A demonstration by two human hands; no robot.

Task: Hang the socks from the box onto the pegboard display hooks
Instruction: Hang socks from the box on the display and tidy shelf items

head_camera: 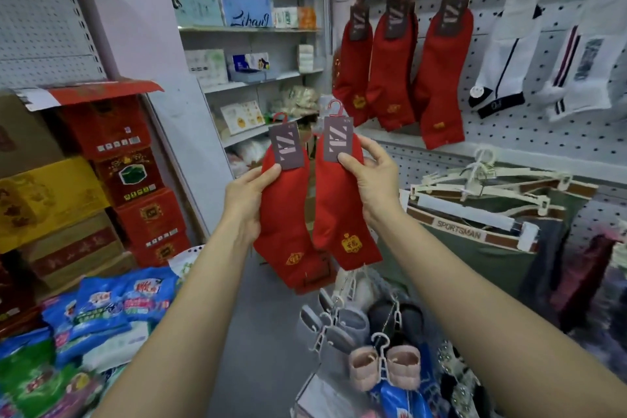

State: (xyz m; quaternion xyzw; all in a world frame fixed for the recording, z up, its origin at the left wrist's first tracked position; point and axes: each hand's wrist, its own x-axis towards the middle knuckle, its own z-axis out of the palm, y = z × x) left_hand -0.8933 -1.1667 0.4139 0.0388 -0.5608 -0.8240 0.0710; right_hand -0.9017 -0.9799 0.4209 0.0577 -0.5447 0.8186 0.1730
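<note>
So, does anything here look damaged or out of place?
Nothing stands out. Each hand, left hand and right hand, holds one red sock pair upright by its card; three red pairs hang straight on the pegboard hooks.

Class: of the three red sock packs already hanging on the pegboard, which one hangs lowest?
The rightmost hanging red pack, beside the white socks; its toe reaches lower than the other two.

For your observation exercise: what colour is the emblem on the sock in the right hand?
Yellow-gold, on the red sock held by the right hand; head view.
</note>
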